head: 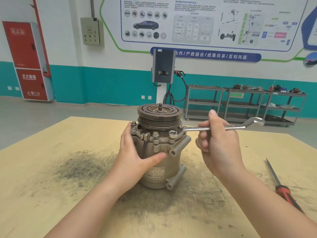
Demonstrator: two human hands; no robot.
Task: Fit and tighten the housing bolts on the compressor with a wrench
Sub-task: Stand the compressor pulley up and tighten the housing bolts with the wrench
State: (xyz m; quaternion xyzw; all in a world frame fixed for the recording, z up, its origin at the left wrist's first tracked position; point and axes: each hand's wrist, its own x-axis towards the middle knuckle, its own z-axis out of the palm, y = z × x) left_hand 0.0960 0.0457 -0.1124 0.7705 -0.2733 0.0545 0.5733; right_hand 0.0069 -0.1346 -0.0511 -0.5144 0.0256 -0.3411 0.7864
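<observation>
Wooden table [51,194]: compressor [159,152] central, clear of edges.

Lighting is bright, even and diffuse, with no single source visible. My hands cast only faint, soft shadows on the table [51,169]. Glare marks the far ring end of the wrench [223,128]. Beyond the table, wall posters [205,23] read soft. Wide-angle distortion bows the table edges and floor line.
</observation>
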